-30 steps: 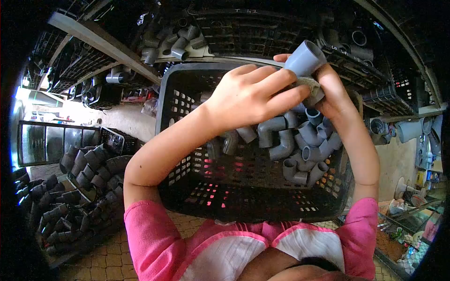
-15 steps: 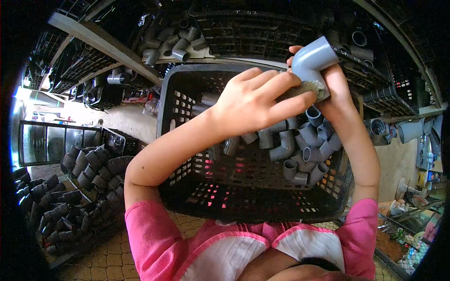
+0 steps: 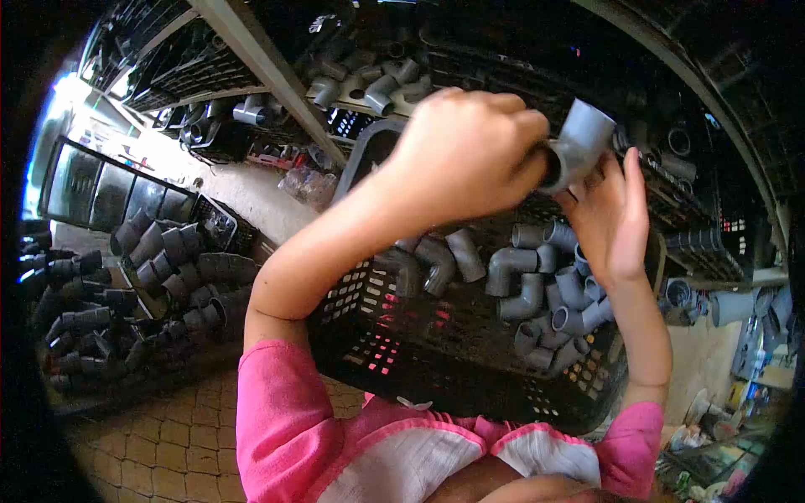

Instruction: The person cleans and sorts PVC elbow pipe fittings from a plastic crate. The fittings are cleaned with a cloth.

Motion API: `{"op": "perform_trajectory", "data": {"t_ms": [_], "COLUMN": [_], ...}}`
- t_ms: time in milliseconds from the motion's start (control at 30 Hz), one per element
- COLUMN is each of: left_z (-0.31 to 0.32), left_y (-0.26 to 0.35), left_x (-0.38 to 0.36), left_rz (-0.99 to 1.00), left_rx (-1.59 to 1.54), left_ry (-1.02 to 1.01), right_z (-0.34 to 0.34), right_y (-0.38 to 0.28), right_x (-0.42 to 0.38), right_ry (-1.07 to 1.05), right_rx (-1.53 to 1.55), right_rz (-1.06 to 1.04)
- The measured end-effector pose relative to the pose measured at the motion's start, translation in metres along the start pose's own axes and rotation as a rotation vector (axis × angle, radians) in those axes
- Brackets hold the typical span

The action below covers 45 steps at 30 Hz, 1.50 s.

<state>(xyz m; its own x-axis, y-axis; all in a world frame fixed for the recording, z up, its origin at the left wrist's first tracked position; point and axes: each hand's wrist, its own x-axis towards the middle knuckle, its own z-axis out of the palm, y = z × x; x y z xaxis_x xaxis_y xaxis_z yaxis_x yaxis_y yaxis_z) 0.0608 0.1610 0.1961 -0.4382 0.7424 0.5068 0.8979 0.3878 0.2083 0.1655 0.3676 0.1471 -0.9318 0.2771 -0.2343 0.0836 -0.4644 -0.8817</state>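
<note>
A grey plastic pipe elbow (image 3: 583,142) is raised above the far right part of a black plastic crate. My right hand (image 3: 608,210) supports it from below with the fingers, the thumb sticking up apart from it. My left hand (image 3: 478,155) is closed in a fist beside the elbow's dark open end, slightly blurred. Whatever the left fingers hold is hidden from view. Below my hands, the crate (image 3: 470,381) contains several more grey elbows (image 3: 511,268), heaped mostly on its right side.
Piles of dark pipe fittings (image 3: 109,310) lie at left. Shelves behind hold more grey fittings (image 3: 381,92) and black crates (image 3: 696,243). A slanting metal beam (image 3: 268,75) crosses the upper left. Assorted clutter (image 3: 713,453) lies at lower right.
The elbow has turned, and its lower opening now faces my left fist. My left hand has curled up and risen; the rough greenish pad under its fingers is out of sight. The view has tilted.
</note>
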Motion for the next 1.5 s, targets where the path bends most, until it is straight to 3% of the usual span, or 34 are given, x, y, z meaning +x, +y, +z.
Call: {"op": "perform_trajectory", "data": {"t_ms": [67,100,167,200,267,367,433,533,633,767,1000,1133,1300,1500], "left_z": [-0.03,-0.043,-0.055,-0.054,-0.031,0.018,0.047,0.089,0.112,0.135,0.12,0.103,0.1,0.156], "left_y": [-0.025,-0.043,-0.082,-0.105,-0.166,-0.24,-0.275,-0.32,-0.333,-0.338,-0.33,-0.312,-0.254,-0.199], "left_x": [-0.004,-0.008,-0.022,-0.026,-0.034,-0.042,-0.04,-0.037,-0.029,-0.031,-0.033,-0.053,-0.149,-0.292], "left_rz": [-0.14,-0.226,-0.391,-0.487,-0.597,-0.644,-0.555,-0.287,-0.173,-0.189,-0.36,-0.393,-0.588,-1.028], "left_rx": [0.009,0.03,0.167,0.264,0.424,0.582,0.71,0.893,1.008,1.019,0.672,0.466,0.364,0.13], "left_ry": [-0.004,-0.005,0.075,0.056,0.005,0.029,0.084,0.159,-0.029,0.019,-0.025,0.233,0.615,0.477], "right_z": [-0.013,-0.023,-0.044,-0.045,-0.003,-0.035,-0.043,-0.05,-0.06,-0.068,-0.07,-0.072,-0.067,-0.062], "right_y": [0.006,0.012,0.049,0.055,0.007,0.017,0.019,0.019,0.018,0.017,0.016,0.016,0.018,0.02], "right_x": [0.005,0.007,0.022,0.026,0.018,0.035,0.035,0.029,0.03,0.032,0.035,0.036,0.032,0.033], "right_ry": [-0.004,-0.026,-0.073,-0.072,-0.106,-0.035,0.1,0.262,0.307,0.336,0.327,0.338,0.311,0.293], "right_rx": [-0.335,-0.674,-1.612,-1.838,-1.779,-1.774,-1.873,-1.969,-1.982,-1.997,-1.999,-1.982,-1.961,-1.99], "right_rz": [-0.028,-0.078,-0.4,-0.639,-1.088,-1.084,-1.23,-1.228,-1.23,-1.235,-1.283,-1.294,-1.305,-1.321]}}
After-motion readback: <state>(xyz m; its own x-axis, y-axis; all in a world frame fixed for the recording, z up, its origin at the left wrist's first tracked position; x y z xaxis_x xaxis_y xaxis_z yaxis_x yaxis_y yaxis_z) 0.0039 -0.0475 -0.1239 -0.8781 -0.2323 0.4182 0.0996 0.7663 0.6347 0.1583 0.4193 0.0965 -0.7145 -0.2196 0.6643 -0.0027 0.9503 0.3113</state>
